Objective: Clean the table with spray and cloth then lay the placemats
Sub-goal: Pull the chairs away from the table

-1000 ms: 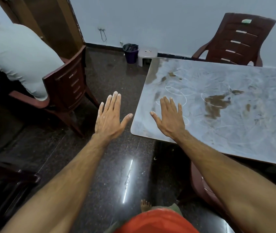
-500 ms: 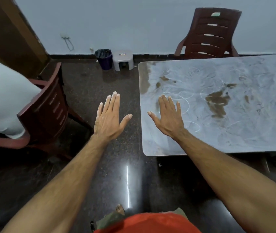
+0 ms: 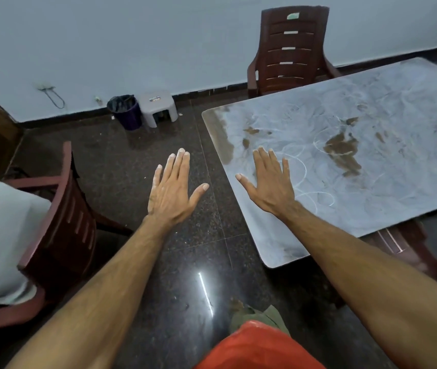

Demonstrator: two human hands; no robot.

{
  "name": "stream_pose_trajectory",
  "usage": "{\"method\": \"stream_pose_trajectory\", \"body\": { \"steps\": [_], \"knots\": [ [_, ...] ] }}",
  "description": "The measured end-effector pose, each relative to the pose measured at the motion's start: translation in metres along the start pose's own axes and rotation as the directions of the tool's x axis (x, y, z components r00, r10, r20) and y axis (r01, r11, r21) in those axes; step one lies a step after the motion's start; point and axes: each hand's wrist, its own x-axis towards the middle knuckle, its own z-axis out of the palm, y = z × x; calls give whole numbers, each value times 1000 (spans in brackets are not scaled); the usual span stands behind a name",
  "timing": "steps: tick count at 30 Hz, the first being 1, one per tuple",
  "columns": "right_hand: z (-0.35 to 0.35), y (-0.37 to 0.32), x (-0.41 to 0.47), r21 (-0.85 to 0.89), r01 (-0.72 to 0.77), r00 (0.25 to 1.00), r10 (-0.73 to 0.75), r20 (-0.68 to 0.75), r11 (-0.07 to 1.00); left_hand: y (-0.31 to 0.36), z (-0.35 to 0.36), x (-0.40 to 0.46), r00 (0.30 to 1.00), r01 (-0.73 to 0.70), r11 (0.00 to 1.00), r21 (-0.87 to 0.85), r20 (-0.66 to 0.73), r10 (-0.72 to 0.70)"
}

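view swung left, hands unmoved | left hand [image 3: 172, 194], right hand [image 3: 271, 183] flat, empty | bin [image 3: 125, 111] lined

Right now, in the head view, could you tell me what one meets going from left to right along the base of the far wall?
Hanging cable → dark waste bin → small grey stool → brown chair behind the table.

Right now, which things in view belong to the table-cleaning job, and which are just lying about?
Job: stained grey tabletop; left hand and right hand, both empty, fingers straight.

Lying about: dark purple bin; small grey plastic stool; brown plastic chair behind table.
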Motion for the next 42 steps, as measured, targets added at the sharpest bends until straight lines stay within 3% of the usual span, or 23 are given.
{"method": "stream_pose_trajectory", "body": {
  "steps": [15, 28, 42],
  "knots": [
    [33, -8, 174, -28, -123, 992, 123, -2, 992, -75, 19, 193, 995, -102, 995, 19, 7, 102],
    [46, -21, 282, -61, -268, 963, 270, 27, 962, -121, 35, 345, 970, -239, 969, -64, 17, 241],
    [78, -85, 408, 16, -451, 887, 450, -106, 892, -212, 38, 507, 874, -476, 875, -90, 65, 482]
  ]
}}
